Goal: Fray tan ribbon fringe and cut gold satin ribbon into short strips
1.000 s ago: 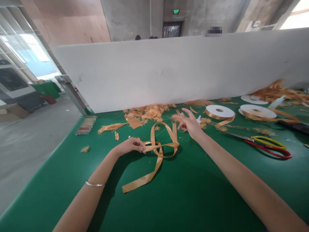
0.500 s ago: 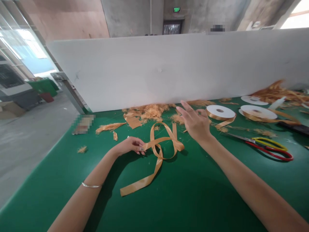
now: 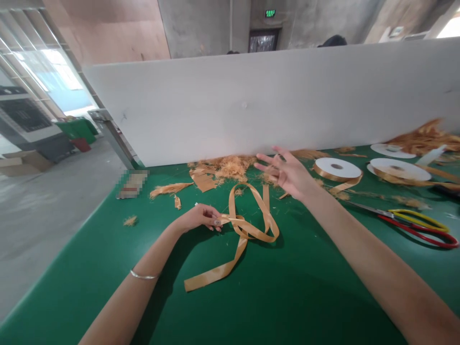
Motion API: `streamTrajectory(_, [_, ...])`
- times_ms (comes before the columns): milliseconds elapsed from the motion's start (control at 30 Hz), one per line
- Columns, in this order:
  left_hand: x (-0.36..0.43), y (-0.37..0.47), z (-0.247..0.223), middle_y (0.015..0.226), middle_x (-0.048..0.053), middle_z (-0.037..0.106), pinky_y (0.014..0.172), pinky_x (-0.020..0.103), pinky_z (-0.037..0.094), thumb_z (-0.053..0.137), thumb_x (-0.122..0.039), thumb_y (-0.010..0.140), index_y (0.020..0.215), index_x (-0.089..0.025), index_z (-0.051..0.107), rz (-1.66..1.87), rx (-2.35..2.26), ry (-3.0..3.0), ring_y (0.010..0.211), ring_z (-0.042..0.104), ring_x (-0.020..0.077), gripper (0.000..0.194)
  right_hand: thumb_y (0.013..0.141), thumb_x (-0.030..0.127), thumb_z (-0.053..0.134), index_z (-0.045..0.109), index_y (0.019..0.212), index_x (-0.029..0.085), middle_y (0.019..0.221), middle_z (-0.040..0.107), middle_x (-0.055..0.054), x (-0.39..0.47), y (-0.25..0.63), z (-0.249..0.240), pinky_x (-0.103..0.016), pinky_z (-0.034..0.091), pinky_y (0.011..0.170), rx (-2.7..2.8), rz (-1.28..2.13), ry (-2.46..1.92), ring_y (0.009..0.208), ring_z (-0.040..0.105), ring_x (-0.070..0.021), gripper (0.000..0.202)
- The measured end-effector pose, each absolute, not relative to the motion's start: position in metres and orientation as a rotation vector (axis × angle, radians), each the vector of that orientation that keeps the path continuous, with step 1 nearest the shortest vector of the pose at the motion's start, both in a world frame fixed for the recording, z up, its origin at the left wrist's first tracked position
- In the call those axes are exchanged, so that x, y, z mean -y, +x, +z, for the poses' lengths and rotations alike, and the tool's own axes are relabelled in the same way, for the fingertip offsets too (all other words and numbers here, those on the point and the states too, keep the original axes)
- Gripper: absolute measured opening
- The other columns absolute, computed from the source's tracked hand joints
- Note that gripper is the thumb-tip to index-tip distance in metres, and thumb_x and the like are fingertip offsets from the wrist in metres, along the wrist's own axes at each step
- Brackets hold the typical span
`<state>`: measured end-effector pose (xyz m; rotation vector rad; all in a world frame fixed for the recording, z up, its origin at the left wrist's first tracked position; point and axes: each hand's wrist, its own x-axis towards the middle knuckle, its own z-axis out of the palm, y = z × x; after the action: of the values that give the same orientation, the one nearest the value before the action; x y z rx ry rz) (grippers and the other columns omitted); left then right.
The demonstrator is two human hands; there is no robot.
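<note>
My left hand (image 3: 204, 218) pinches one end of a gold ribbon (image 3: 239, 249) between thumb and fingers. The ribbon lies in loops on the green table (image 3: 273, 297), and a flat tail of it runs toward the front left. Above and to the right of the loops, my right hand (image 3: 283, 172) is raised with its fingers spread and nothing in them. Behind it are orange fibre scraps (image 3: 233, 167). A white spool of gold ribbon (image 3: 338, 167) lies to the right of that hand.
Scissors (image 3: 417, 223) with yellow and red handles lie at the right. Beyond them are another spool (image 3: 400, 170) and a pile of orange fibres (image 3: 427, 139). A white panel (image 3: 223, 105) stands along the table's back edge. Small scraps (image 3: 170, 189) lie at the left.
My right hand has moved slightly left relative to the spool, its fingers more spread. The ribbon loops have shifted and sagged toward the front right. My left hand still holds the ribbon.
</note>
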<state>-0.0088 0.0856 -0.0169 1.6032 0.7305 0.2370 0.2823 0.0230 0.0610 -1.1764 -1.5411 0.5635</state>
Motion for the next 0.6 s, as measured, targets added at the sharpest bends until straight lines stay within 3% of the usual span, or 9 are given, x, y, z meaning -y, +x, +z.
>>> streamTrajectory(67, [-0.086,-0.009,-0.018,0.080,0.008,0.072,0.059,0.021,0.050,0.075,-0.031,0.064,0.083,-0.012,0.067,0.238,-0.736,1.593,0.070,0.068,0.0146,0.028,0.093,0.040,0.036,0.046,0.127,0.024,0.129,0.054,-0.006,-0.027,0.273,0.065,-0.034,0.055,0.074,1.753,0.175,-1.278,0.115,0.053,-0.0212,0.038])
streamTrajectory(100, [-0.086,-0.009,-0.018,0.080,0.008,0.072,0.059,0.021,0.050,0.075,-0.031,0.064,0.084,-0.012,0.067,0.237,-0.739,1.590,0.070,0.068,0.0145,0.028,0.094,0.036,0.036,0.053,0.118,0.027,0.130,0.052,-0.005,-0.030,0.269,0.067,-0.039,0.051,0.083,1.828,0.004,-1.314,0.121,0.048,-0.0221,0.031])
streamTrajectory(167, [-0.086,-0.009,-0.018,0.080,0.007,0.072,0.058,0.021,0.050,0.075,-0.030,0.064,0.083,-0.012,0.067,0.235,-0.743,1.586,0.069,0.068,0.0141,0.027,0.095,0.027,0.034,0.056,0.117,0.031,0.134,0.048,-0.001,-0.036,0.264,0.071,-0.049,0.038,0.099,1.920,-0.238,-1.362,0.129,0.037,-0.0235,0.031])
streamTrajectory(267, [-0.084,-0.009,-0.015,0.079,0.008,0.072,0.057,0.020,0.050,0.075,-0.029,0.064,0.081,-0.012,0.067,0.235,-0.741,1.587,0.068,0.068,0.0138,0.026,0.093,0.019,0.035,0.051,0.122,0.035,0.140,0.041,0.000,-0.048,0.266,0.073,-0.058,0.024,0.105,1.862,-0.405,-1.412,0.132,0.032,-0.0264,0.037])
streamTrajectory(333, [-0.083,-0.009,-0.014,0.078,0.008,0.072,0.057,0.021,0.050,0.075,-0.029,0.064,0.081,-0.011,0.067,0.236,-0.740,1.588,0.067,0.068,0.0139,0.026,0.091,0.025,0.041,0.043,0.130,0.032,0.139,0.043,-0.003,-0.058,0.272,0.073,-0.055,0.037,0.097,1.661,-0.179,-1.421,0.123,0.045,-0.0292,0.039])
streamTrajectory(400, [-0.082,-0.009,-0.013,0.076,0.008,0.072,0.057,0.021,0.050,0.075,-0.029,0.064,0.081,-0.011,0.067,0.241,-0.740,1.583,0.067,0.067,0.0139,0.026,0.088,0.035,0.045,0.037,0.133,0.029,0.130,0.052,-0.008,-0.068,0.281,0.071,-0.044,0.052,0.074,1.426,0.236,-1.393,0.096,0.063,-0.0261,0.045])
streamTrajectory(433, [-0.082,-0.009,-0.013,0.076,0.008,0.072,0.057,0.021,0.050,0.075,-0.028,0.064,0.081,-0.011,0.067,0.241,-0.739,1.581,0.067,0.067,0.0138,0.026,0.088,0.039,0.045,0.039,0.130,0.028,0.124,0.058,-0.010,-0.073,0.285,0.070,-0.037,0.053,0.060,1.340,0.440,-1.363,0.078,0.066,-0.0215,0.044])
streamTrajectory(500, [-0.082,-0.009,-0.013,0.076,0.007,0.072,0.057,0.021,0.050,0.075,-0.028,0.064,0.082,-0.012,0.067,0.237,-0.736,1.576,0.066,0.067,0.0136,0.025,0.090,0.041,0.040,0.050,0.117,0.025,0.116,0.063,-0.010,-0.078,0.293,0.068,-0.026,0.044,0.039,1.251,0.791,-1.260,0.048,0.056,-0.0108,0.033])
streamTrajectory(600, [-0.082,-0.009,-0.014,0.076,0.007,0.072,0.058,0.021,0.051,0.075,-0.028,0.064,0.082,-0.012,0.067,0.230,-0.732,1.579,0.066,0.067,0.0136,0.026,0.091,0.038,0.038,0.059,0.096,0.022,0.118,0.062,-0.010,-0.078,0.299,0.064,-0.020,0.030,0.031,1.194,1.120,-1.072,0.037,0.040,-0.0032,0.027])
